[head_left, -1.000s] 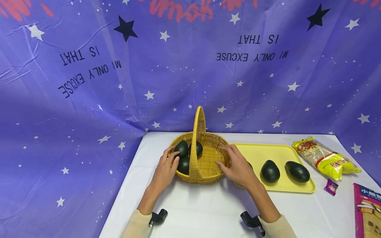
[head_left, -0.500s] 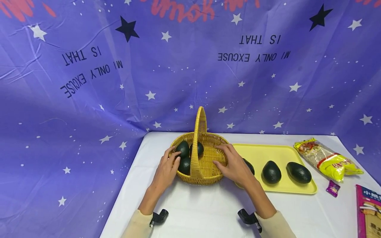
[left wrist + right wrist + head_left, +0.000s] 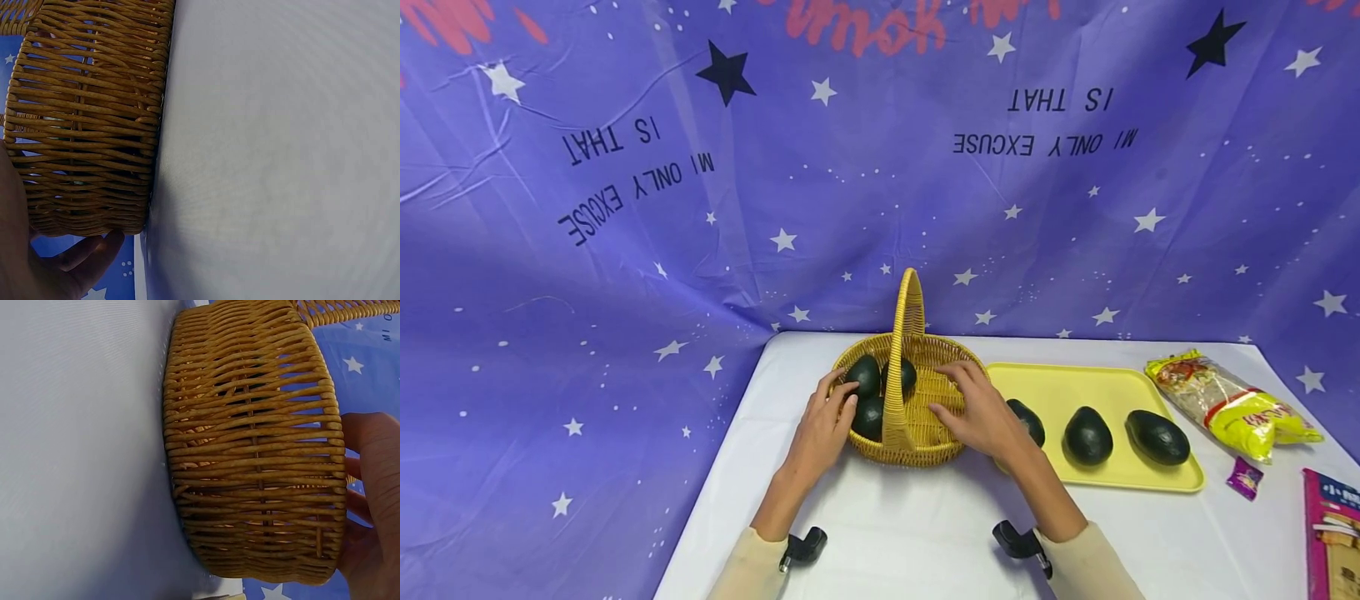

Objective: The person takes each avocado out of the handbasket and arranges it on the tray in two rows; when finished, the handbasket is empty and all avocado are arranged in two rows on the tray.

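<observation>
A yellow-brown wicker basket [image 3: 928, 457] with a tall arched handle [image 3: 897, 367] stands on the white table. Dark green avocados lie in its left half: one by the left rim [image 3: 862, 375], one in front [image 3: 868, 419], one partly behind the handle [image 3: 907, 379]. My left hand [image 3: 818, 429] holds the basket's left rim, with some fingers against the outer wicker in the left wrist view and a fingertip near an avocado. My right hand [image 3: 988, 415] reaches over the right rim, fingers spread and slightly bent, with nothing between thumb and fingers.
A yellow tray [image 3: 1075, 385] beside the basket bears avocados at its left [image 3: 1027, 422], middle [image 3: 1088, 437] and right [image 3: 1159, 437]. Farther right lie a yellow food bag [image 3: 1232, 404], a small purple packet [image 3: 1245, 478] and a pink package [image 3: 1333, 533]. A purple star-patterned cloth [image 3: 880, 208] hangs behind.
My right hand has shifted left, farther over the basket, uncovering the leftmost avocado on the tray. My left hand stays at the left rim. The head view has shifted slightly.
</observation>
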`<state>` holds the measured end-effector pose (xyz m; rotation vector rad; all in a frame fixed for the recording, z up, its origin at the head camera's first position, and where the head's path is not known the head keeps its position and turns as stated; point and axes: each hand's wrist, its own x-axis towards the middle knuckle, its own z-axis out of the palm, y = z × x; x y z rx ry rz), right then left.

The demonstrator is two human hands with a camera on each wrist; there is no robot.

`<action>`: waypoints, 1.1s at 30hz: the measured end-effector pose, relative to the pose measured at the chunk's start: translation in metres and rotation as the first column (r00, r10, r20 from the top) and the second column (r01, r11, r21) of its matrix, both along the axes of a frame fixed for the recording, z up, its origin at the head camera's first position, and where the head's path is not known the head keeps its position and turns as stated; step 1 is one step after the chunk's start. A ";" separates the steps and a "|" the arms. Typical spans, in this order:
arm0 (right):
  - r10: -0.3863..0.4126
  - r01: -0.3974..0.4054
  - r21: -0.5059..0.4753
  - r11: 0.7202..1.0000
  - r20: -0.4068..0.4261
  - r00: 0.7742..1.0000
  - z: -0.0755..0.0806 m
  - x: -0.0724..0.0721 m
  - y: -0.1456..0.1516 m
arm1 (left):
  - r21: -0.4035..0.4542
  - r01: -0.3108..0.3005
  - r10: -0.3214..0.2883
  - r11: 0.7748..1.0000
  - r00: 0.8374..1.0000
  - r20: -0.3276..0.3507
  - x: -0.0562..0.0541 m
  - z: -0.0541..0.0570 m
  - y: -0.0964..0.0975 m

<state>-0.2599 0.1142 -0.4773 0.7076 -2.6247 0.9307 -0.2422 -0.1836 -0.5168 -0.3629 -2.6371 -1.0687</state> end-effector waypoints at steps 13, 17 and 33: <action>0.031 -0.031 0.005 1.000 -0.002 1.000 -0.004 -0.009 -0.007 | 0.002 -0.003 0.003 1.000 1.000 -0.025 0.001 0.000 0.000; 0.040 -0.040 0.016 0.999 -0.023 0.999 -0.006 -0.012 -0.010 | 0.005 -0.003 0.003 1.000 1.000 -0.025 0.001 0.000 -0.001; 0.067 -0.065 0.049 0.997 -0.040 0.997 -0.002 -0.021 -0.021 | -0.006 -0.004 0.004 1.000 1.000 -0.024 0.001 0.001 0.001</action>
